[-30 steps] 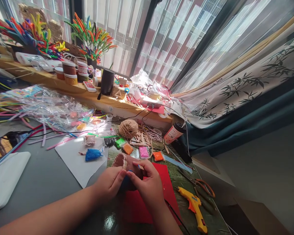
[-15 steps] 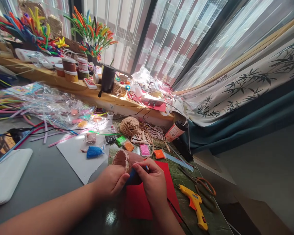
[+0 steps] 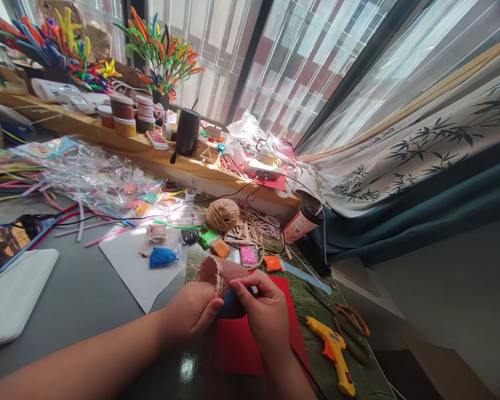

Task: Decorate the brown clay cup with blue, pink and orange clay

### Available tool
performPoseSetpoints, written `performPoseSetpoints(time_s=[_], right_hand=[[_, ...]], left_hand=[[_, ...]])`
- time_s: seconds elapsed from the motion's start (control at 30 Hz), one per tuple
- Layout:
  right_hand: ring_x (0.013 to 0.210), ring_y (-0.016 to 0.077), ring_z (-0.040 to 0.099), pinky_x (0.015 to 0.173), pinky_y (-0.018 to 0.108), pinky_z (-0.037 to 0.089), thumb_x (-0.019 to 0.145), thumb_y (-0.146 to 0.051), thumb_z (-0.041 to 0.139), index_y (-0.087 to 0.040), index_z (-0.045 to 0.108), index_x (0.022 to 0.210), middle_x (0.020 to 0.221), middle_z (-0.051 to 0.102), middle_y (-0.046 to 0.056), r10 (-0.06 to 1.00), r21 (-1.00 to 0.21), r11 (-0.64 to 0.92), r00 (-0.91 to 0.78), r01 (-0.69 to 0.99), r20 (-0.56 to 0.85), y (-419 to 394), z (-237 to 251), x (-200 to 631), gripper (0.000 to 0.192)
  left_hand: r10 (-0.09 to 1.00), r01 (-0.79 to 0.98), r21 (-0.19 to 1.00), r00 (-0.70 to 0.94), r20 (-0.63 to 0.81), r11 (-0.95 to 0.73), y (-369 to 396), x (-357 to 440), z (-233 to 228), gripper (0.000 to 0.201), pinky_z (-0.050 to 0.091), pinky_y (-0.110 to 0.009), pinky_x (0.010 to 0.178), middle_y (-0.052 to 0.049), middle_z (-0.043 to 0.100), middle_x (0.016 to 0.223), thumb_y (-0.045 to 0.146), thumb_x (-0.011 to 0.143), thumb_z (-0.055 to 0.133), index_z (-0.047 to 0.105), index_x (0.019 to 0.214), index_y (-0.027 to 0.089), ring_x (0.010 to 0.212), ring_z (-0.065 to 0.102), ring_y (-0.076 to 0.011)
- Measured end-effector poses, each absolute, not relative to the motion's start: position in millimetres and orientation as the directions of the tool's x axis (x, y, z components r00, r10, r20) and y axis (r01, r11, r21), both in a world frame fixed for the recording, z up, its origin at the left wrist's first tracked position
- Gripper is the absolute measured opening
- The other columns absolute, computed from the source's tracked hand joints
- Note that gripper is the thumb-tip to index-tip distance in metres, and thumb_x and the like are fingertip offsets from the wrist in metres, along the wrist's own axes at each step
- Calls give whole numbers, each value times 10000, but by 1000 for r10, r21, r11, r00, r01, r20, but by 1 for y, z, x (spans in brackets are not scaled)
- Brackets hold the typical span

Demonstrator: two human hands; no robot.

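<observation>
Our left hand [image 3: 193, 307] grips the brown pot [image 3: 235, 270], our right hand [image 3: 268, 307] pinches a small tool [image 3: 255, 290], apparently spreading blue clay [image 3: 232, 305], which next needs even pressure.

- Centre of the frame: a reddish-brown, cylindrical vessel [image 3: 234, 270] with a ragged cream rim [image 3: 219, 278] and a blue patch [image 3: 232, 305] on its side.
- Lower centre: a flat, bright red rectangular sheet [image 3: 237, 347].
- Left of centre: a soft blue lump in clear film [image 3: 163, 257], on white paper [image 3: 137, 278].
- Lower right: a yellow plastic glue gun [image 3: 337, 355], its trigger [image 3: 329, 350] orange.
- Upper right: an off-white cloth curtain [image 3: 425, 153] printed with dark bamboo leaves, beside a plain teal cloth curtain [image 3: 433, 208].
</observation>
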State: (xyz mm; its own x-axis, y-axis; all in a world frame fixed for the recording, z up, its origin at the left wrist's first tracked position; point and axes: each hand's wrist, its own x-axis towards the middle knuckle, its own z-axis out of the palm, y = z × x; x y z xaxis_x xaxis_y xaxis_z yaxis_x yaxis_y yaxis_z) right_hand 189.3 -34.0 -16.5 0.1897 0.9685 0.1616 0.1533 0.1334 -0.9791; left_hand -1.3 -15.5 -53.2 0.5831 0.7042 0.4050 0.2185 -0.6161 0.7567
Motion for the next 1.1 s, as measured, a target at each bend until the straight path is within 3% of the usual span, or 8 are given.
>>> performPoseSetpoints(time_s=[0.13,0.37,0.53,0.67,0.83,0.93,1.1], right_hand=[[695,210,629,611,297,509,769,-478,940,-245,845,761,741,703,31,955,-962,177,199,206,218,-37,-17,189,252],[643,203,619,547,285,489,800,-526,920,-233,795,753,736,704,29,960,-962,151,200,226,197,-38,-17,186,322],[645,208,645,569,298,528,865,-593,847,-230,781,875,763,728,33,958,-979,129,234,160,165,-40,-22,186,369],[695,211,668,583,295,551,793,-532,929,-234,778,964,879,759,48,952,-972,137,246,190,182,-41,-25,185,376],[641,204,659,540,291,537,802,-575,904,-235,735,947,837,747,35,963,-990,85,245,109,109,-39,-29,180,406],[667,213,667,566,300,536,896,-602,804,-233,729,983,832,746,37,955,-981,102,260,166,143,-39,-34,180,387],[874,260,699,770,367,563,1002,-525,680,-235,736,1064,963,760,67,900,-899,200,290,390,326,-35,-42,179,302]], left_hand=[[704,175,779,576,415,-602,-17,0,-49,714,476,-318,702,-75,730,810,601,1139,119,668,907,208,720,662,-222],[690,172,761,577,437,-625,-18,-1,-51,689,484,-333,733,-87,738,843,601,1136,147,669,918,207,750,663,-235],[744,161,815,534,402,-556,-19,1,-53,674,434,-312,633,-40,652,708,597,1140,175,604,784,217,634,578,-200],[727,141,817,557,401,-559,-18,1,-50,696,474,-321,700,-71,723,798,622,1132,174,673,880,208,723,650,-228],[721,193,774,548,424,-603,-17,1,-47,706,488,-313,699,-83,761,813,596,1144,158,686,891,201,718,677,-224],[742,251,755,522,421,-606,-18,3,-50,701,481,-297,651,-60,742,757,580,1151,154,667,854,207,662,661,-203],[767,328,726,487,418,-604,-21,10,-60,684,477,-325,630,-87,743,748,588,1144,195,673,831,212,660,664,-228]])
